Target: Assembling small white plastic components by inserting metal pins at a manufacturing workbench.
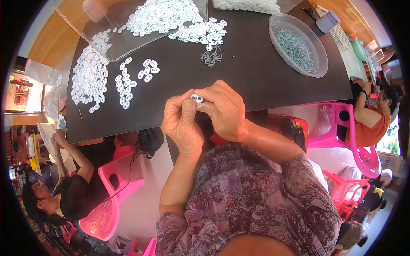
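Note:
A small white oval plastic piece with two dark holes [197,98] is pinched between both hands, just above the table's near edge. My left hand [184,121] is closed, its thumb and fingertips pressed on the piece's left side. From the right, my right hand [223,110] grips the same piece with thumb and forefinger. Whether a screw sits in it is hidden by the fingers. Beyond the hands, a small heap of dark grey screws [211,57] lies on the table, with a loose group of white oval pieces [148,70] to its left.
More white pieces form a column [124,87] and a big heap [90,72] at the left. A clear plastic box [114,54] spills others at the back. A round clear dish [323,59] of screws stands at the right. People sit on both sides, near pink chairs [112,213].

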`<state>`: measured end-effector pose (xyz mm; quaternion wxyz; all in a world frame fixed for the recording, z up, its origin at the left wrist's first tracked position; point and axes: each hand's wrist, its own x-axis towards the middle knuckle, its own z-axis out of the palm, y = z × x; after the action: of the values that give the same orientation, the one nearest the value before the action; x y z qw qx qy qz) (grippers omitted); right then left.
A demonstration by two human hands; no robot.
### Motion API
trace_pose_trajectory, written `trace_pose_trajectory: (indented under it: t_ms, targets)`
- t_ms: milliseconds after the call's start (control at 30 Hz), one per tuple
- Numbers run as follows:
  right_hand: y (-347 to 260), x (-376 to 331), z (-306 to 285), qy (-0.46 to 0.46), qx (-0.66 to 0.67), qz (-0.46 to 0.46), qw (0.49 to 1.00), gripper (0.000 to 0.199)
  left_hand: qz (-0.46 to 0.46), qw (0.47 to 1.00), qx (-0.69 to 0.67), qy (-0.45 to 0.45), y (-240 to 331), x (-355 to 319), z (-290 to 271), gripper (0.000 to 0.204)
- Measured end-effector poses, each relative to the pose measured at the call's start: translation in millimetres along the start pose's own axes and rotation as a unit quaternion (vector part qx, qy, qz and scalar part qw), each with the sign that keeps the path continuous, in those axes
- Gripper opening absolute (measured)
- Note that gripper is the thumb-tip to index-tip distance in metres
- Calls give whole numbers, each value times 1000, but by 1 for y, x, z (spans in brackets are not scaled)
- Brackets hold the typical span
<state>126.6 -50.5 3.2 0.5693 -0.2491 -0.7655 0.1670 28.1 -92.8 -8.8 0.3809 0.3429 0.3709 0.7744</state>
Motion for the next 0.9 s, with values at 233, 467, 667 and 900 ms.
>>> trace_pose_trajectory:
  t_ms: [233,467,667,900]
  targets:
    - [-5,0,0,-22,7,29,999,32,-38,999,-30,11,7,-2,2,17]
    - [-3,-1,3,14,-6,-29,999,26,-15,999,-40,-6,5,-5,0,15]
    - [-2,-2,6,13,-13,-38,999,27,-7,999,-31,20,2,-8,4,18]
    - [0,-1,9,12,-16,-24,1000,24,-5,999,-12,30,-2,-7,5,17]
